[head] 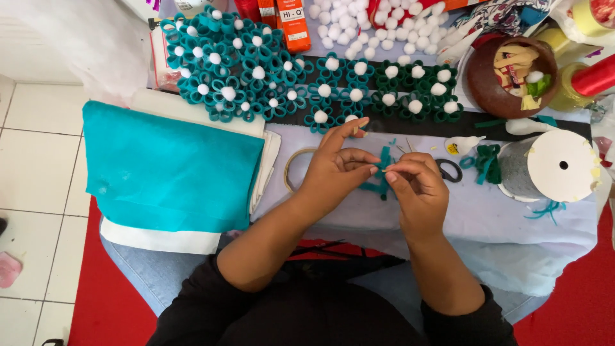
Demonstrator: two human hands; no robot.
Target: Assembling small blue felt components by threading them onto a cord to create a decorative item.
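Both hands — left hand, right hand — pinch a teal felt strip between fingertips; it looks soft, light, floppy.

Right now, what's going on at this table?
A person sits at a low work surface, pinching a strip of teal felt between the left hand and the right hand. Rows of finished teal and green felt flowers with white pompom centres lie beyond the hands, with loose white pompoms further back. Folded teal felt sheets lie to the left; scissors sit by the right hand.
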